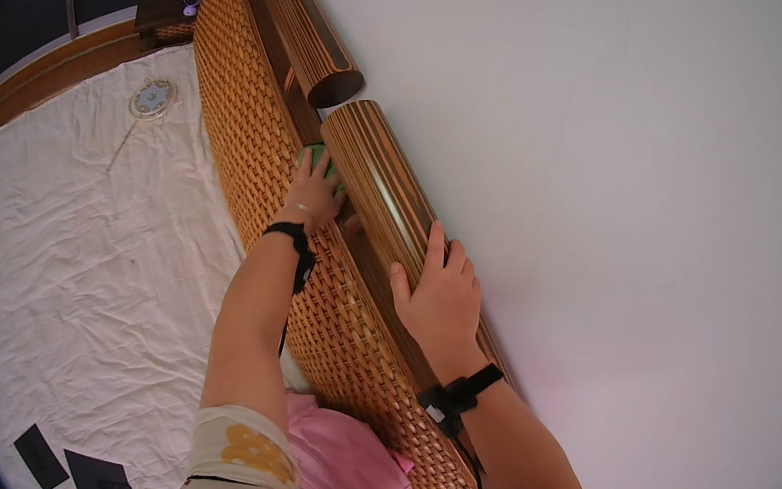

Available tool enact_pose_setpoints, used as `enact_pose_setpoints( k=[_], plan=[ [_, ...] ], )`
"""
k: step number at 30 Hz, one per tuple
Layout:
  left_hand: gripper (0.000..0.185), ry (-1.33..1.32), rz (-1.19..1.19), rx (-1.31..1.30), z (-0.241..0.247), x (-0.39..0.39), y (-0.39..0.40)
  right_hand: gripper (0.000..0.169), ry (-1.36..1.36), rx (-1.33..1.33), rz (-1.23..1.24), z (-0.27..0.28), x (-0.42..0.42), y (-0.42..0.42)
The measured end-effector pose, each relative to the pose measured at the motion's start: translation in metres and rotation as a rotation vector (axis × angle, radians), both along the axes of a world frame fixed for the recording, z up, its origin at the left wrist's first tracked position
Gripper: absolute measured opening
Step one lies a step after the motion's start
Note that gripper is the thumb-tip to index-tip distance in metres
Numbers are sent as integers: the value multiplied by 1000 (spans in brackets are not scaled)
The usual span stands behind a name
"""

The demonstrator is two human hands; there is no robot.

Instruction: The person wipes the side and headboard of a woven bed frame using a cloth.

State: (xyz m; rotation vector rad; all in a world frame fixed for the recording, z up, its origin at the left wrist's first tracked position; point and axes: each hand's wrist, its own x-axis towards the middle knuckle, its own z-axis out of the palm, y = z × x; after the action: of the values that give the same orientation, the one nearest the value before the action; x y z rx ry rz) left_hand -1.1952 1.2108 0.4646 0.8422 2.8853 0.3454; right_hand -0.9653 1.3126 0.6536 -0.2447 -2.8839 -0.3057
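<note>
My left hand (314,194) presses a green cloth or sponge (317,152) to the top of a woven wicker headboard (347,357), by the gap under a striped wooden cylinder (380,170). The fingers cover much of the green piece, so its shape is partly hidden. Around the lower part of that cylinder curves my right hand (439,290), thumb on the near side and fingers toward the wall. A second striped cylinder (309,29) lies in line beyond it, with a narrow gap between their ends. Both wrists wear black straps.
A bed with a wrinkled white sheet (102,288) spreads to the left. On it lie a round ornamented fan-like object (152,99) and two dark flat pieces (102,481). Pink fabric (351,459) sits against the headboard. A pale wall (621,210) rises along the right.
</note>
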Motion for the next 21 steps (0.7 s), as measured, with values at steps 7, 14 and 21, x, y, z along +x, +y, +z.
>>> enact_pose_setpoints(
  k=[7, 14, 21],
  plan=[
    [56, -73, 24, 383, -1, 111, -8, 71, 28, 5, 1, -2, 1, 5],
    [63, -219, -272, 255, 41, 226, 20, 73, 20, 18, 7, -4, 0, 9],
    [54, -403, 215, 959, 1, 224, 14, 73, -2, -25, 9, -2, 3, 7]
  ],
)
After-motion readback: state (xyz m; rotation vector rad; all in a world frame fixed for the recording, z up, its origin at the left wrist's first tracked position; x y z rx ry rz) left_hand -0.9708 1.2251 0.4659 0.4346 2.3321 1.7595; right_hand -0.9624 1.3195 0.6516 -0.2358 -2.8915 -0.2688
